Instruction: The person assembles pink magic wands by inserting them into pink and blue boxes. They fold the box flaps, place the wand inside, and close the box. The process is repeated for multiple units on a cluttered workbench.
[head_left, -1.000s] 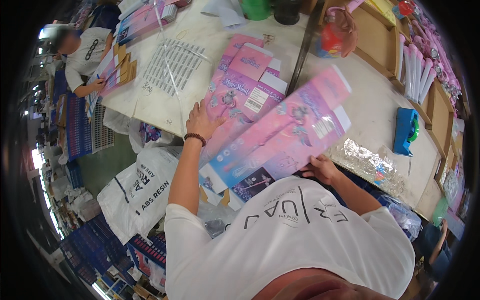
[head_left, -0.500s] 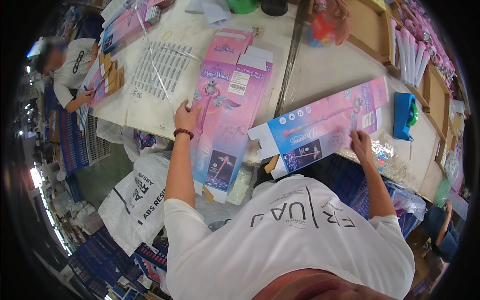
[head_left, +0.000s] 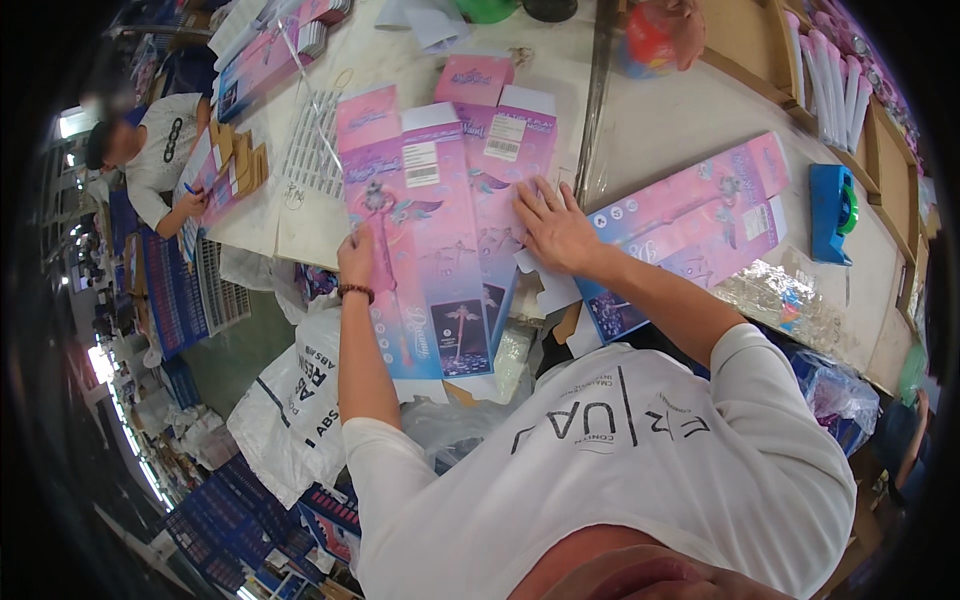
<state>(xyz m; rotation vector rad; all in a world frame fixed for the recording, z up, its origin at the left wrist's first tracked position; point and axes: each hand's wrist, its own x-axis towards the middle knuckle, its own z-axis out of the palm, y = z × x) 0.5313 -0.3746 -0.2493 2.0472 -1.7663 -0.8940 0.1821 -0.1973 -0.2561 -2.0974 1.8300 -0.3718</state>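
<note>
My left hand (head_left: 357, 258) grips the left edge of a flat, unfolded pink-and-blue toy wand box (head_left: 408, 235), fingers closed on its border. That box partly overlaps a second flat box (head_left: 500, 180) of the same print, which lies under its right side. Spread flat, my right hand (head_left: 553, 230) rests on the second box's right edge, fingers apart. To the right, a third flat box (head_left: 690, 225) lies slanted on the table, partly behind my right forearm. White label stickers show on all of them.
A blue tape dispenser (head_left: 829, 215) with green tape stands at the right. Behind it are cardboard trays (head_left: 885, 175) and pink-white wands (head_left: 835, 90). A sticker sheet (head_left: 310, 135) lies left of the boxes. At far left another person (head_left: 160, 150) handles cardboard pieces.
My right hand has left the slanted box and moved left onto the second flat box. The top box has shifted left in my left hand, uncovering the one beneath it.
</note>
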